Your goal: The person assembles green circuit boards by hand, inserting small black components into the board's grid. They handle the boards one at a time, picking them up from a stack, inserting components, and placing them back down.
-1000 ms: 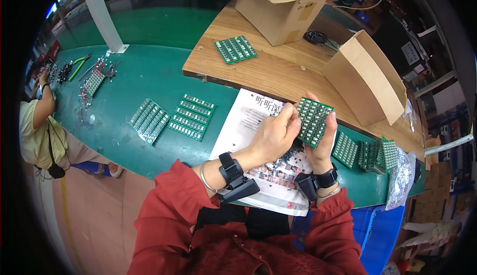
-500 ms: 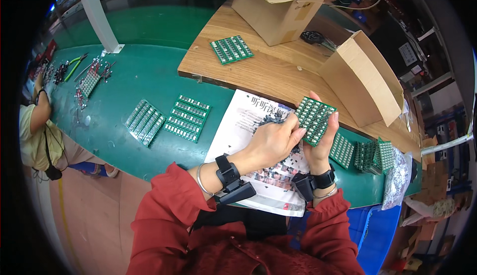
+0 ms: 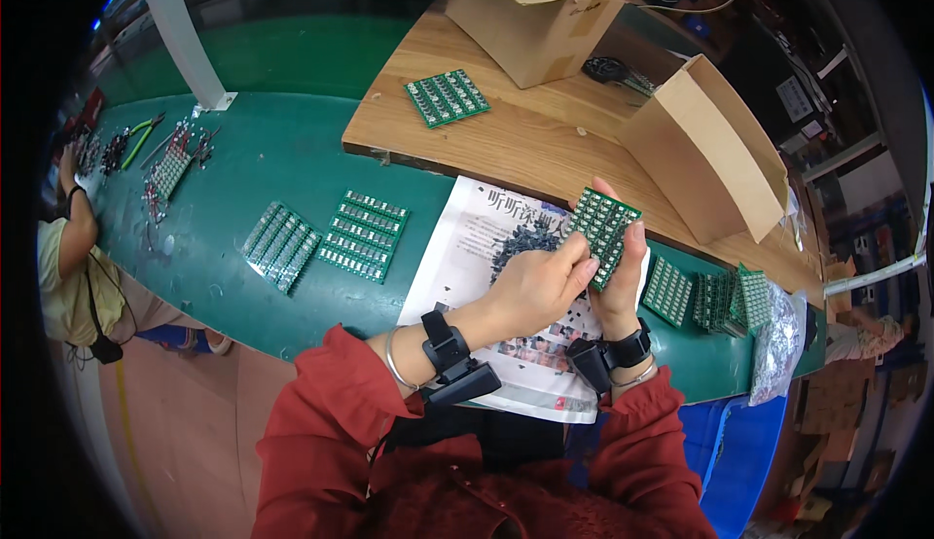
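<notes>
A green circuit board (image 3: 608,231) with rows of small pale parts is held tilted above a printed sheet. My right hand (image 3: 620,281) cradles it from below and behind, thumb along its right edge, fingertips showing past the top. My left hand (image 3: 540,281) is closed in a pinch against the board's lower left side, index finger and thumb at its face. Whatever lies between those fingertips is hidden. Under the hands, the printed sheet (image 3: 443,247) carries a heap of small dark pieces (image 3: 525,243). Both wrists wear black strapped devices.
Two circuit boards (image 3: 364,235) lie left of the sheet; several more stand stacked (image 3: 718,303) at right beside a plastic bag (image 3: 778,344). A raised wooden board (image 3: 525,116) carries another circuit board (image 3: 447,98) and open cartons (image 3: 705,150). A co-worker (image 3: 73,257) sits far left near green-handled pliers (image 3: 138,145).
The held board has tilted a little and sits slightly further left in view. My left hand keeps its pinch at the board, a little lower. The whole view has shifted slightly.
</notes>
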{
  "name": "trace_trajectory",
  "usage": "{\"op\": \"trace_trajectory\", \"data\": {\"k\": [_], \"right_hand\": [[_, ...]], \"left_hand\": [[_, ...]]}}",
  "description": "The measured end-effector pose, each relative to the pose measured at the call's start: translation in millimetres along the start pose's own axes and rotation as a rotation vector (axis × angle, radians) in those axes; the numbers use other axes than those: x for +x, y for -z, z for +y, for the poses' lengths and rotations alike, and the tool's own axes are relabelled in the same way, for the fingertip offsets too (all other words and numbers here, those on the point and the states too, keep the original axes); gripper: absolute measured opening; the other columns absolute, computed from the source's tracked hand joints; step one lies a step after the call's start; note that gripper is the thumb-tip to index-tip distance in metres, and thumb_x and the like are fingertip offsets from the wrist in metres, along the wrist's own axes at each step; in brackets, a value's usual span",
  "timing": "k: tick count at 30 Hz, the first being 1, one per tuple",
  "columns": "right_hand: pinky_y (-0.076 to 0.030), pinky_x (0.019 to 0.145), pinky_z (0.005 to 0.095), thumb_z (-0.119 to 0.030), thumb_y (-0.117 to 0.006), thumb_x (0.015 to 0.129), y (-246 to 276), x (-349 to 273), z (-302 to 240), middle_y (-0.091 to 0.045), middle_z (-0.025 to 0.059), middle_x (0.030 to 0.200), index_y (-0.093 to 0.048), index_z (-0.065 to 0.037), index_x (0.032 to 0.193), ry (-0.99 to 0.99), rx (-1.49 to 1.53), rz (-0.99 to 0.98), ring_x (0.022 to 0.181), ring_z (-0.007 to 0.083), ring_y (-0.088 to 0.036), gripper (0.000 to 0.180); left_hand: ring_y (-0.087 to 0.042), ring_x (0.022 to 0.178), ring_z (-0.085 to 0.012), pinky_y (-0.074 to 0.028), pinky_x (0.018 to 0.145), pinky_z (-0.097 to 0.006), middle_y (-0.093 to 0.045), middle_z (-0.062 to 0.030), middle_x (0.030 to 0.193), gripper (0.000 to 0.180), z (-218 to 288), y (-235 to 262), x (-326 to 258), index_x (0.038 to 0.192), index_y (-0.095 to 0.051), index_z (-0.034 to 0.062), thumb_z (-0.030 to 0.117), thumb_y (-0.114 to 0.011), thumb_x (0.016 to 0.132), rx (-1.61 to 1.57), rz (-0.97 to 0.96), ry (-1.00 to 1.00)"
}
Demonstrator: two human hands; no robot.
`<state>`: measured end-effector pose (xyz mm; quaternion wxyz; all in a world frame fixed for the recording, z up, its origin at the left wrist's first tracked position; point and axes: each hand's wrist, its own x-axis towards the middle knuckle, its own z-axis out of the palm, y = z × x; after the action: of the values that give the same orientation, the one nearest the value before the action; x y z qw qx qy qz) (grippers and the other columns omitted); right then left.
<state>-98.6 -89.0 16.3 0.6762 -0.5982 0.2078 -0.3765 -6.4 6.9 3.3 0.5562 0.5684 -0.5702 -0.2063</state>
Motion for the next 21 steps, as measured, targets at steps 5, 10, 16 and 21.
{"op": "trace_trajectory", "data": {"k": [5, 10, 16, 21], "right_hand": [[-0.047, 0.082, 0.0261, -0.053, -0.040, 0.092, -0.8, 2.1, 0.5, -0.060, 0.0102, 0.108, -0.042, -0.001, 0.136, -0.037, 0.037, 0.018, 0.092, 0.0123, -0.058, 0.068], [-0.046, 0.084, 0.0269, -0.054, -0.041, 0.091, -2.6, 1.9, 1.5, -0.060, 0.0112, 0.108, -0.043, 0.000, 0.135, -0.050, 0.065, 0.007, 0.094, 0.0133, -0.057, 0.070], [-0.044, 0.087, 0.0288, -0.056, -0.044, 0.088, 5.0, 0.9, 7.0, -0.059, 0.0117, 0.111, -0.042, 0.001, 0.135, 0.024, -0.159, -0.067, 0.096, 0.0147, -0.056, 0.074], [-0.044, 0.088, 0.0283, -0.059, -0.043, 0.087, 1.1, -0.1, 2.9, -0.060, 0.0128, 0.111, -0.043, 0.002, 0.134, 0.013, -0.122, -0.083, 0.098, 0.0158, -0.057, 0.078]], "left_hand": [[-0.059, 0.061, -0.0391, -0.043, 0.053, -0.042, -0.057, -0.0173, 0.065, 0.015, -2.0, -2.0, 1.4, 0.093, -0.045, 0.0037, 0.019, -0.046, 0.096, -0.022, 0.039, 0.018], [-0.060, 0.066, -0.0386, -0.044, 0.057, -0.041, -0.057, -0.0181, 0.070, 0.017, 2.6, 3.4, 2.3, 0.096, -0.045, 0.0029, 0.019, -0.045, 0.097, -0.136, 0.079, 0.061], [-0.060, 0.067, -0.0403, -0.045, 0.056, -0.044, -0.058, -0.0193, 0.069, 0.015, 0.8, -0.6, 1.5, 0.100, -0.044, 0.0032, 0.018, -0.045, 0.096, -0.044, 0.049, 0.081], [-0.060, 0.067, -0.0409, -0.044, 0.055, -0.045, -0.059, -0.0200, 0.071, 0.014, 1.4, 1.6, 1.9, 0.100, -0.044, 0.0029, 0.016, -0.045, 0.096, 0.031, -0.006, 0.090]]}}
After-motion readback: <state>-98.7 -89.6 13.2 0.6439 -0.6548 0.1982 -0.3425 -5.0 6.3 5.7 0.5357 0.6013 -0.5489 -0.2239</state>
